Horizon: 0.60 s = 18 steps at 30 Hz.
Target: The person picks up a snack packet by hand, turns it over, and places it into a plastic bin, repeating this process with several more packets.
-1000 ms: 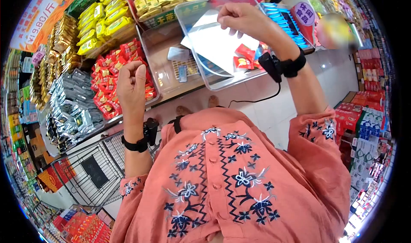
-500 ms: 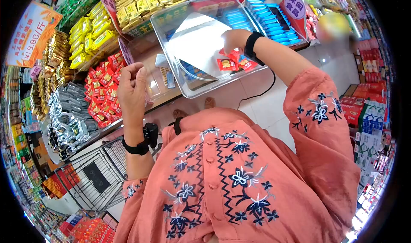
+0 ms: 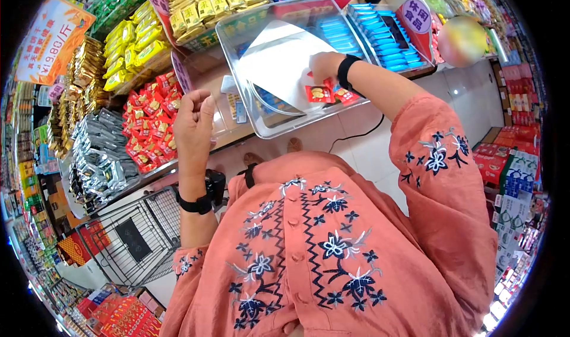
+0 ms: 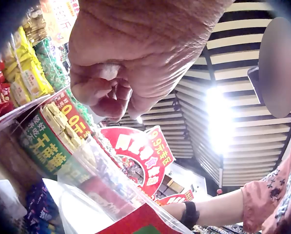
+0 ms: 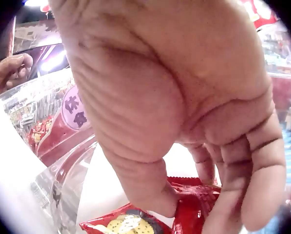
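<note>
My right hand [image 3: 328, 67] reaches down into a clear plastic bin [image 3: 261, 134], where a white sheet [image 3: 276, 55] lies. In the right wrist view, the thumb and fingers of that hand close around a red snack packet [image 5: 189, 210]. Beside it is another red packet [image 5: 128, 224] with a cookie picture; in the head view a red packet [image 3: 319, 94] shows just below the hand. My left hand [image 3: 195, 120] hovers left of the bin, near the pile of red packets [image 3: 151, 123], its fingers loosely curled with nothing in them.
Neighbouring bins hold yellow packets [image 3: 145, 34], silver packets [image 3: 104, 159] and blue packets [image 3: 386, 40]. A price sign [image 3: 54, 40] stands at the far left. Below left is a shopping cart [image 3: 136, 236]. A black cable [image 3: 356, 136] hangs from near the right wrist.
My right hand has come down from above the white sheet to the red packets at the bin's near right side. The left hand has stayed nearly in place.
</note>
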Motion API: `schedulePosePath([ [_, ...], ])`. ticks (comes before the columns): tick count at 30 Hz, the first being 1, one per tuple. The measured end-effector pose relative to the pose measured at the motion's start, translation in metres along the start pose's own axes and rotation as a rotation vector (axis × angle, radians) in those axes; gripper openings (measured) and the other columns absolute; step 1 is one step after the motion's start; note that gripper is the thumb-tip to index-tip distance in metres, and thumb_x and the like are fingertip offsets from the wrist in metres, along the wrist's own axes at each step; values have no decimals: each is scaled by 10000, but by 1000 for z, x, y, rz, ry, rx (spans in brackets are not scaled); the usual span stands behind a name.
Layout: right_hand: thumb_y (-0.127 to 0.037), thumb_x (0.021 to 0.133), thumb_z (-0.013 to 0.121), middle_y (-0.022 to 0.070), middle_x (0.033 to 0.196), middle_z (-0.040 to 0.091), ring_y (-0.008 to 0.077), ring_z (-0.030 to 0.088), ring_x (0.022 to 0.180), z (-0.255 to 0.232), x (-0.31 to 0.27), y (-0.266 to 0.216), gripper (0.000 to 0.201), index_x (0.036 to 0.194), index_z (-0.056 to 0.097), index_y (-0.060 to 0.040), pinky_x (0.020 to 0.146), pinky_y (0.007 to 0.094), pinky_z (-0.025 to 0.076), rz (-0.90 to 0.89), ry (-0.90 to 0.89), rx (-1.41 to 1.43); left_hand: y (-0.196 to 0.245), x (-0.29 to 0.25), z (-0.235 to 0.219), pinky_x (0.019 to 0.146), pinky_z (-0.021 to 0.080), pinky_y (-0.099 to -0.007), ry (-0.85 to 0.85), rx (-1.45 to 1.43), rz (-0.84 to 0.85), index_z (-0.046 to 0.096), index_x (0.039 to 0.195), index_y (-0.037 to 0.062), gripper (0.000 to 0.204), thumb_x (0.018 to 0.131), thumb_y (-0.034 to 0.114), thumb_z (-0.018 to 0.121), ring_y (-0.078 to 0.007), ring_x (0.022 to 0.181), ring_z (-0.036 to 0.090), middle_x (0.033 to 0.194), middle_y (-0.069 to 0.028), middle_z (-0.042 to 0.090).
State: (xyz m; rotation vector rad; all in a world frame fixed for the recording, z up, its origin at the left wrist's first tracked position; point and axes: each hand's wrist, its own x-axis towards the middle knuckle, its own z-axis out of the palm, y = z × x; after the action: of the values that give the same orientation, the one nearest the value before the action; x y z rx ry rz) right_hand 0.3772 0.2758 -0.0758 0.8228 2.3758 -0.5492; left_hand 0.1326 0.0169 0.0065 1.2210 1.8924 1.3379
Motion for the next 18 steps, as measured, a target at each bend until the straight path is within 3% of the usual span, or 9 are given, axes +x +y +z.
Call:
schedulePosePath([
  [3,-268,769,678,142,752,695,227,661,534,-27,-20,-14,312,850,671,33,451,354,537,166,-46,397,-15,2,1,468,399,-188,4,-22,79,632,1081,44,183,996,206,625,-12,630,488,880,28,625],
  [6,-314,908,576,97,787,688,146,597,503,-60,-35,-21,317,1019,614,-20,455,263,492,-30,-190,736,-1,2,-2,503,405,-182,-47,-78,-52,641,1072,47,181,1000,211,615,-9,645,488,877,35,628],
  [8,-317,943,559,96,838,698,115,574,494,-70,-45,-25,322,1074,589,-25,451,235,461,-203,-215,1127,8,4,0,521,401,-172,-96,-142,-121,633,1114,47,209,1009,224,596,-11,657,507,915,27,636],
  [13,-296,971,513,167,917,720,93,542,464,-85,-81,-74,410,1217,557,28,428,221,454,-355,-192,1367,22,19,8,527,397,-155,-269,-390,-213,604,1208,25,299,1026,259,566,-14,687,546,964,-14,646],
  [18,-344,981,519,141,854,724,97,558,472,-79,-82,-114,365,1062,633,-7,446,237,458,-418,-183,1397,28,20,12,490,393,-154,-359,-474,-188,598,1190,31,324,1029,310,573,-15,634,545,884,1,631],
])
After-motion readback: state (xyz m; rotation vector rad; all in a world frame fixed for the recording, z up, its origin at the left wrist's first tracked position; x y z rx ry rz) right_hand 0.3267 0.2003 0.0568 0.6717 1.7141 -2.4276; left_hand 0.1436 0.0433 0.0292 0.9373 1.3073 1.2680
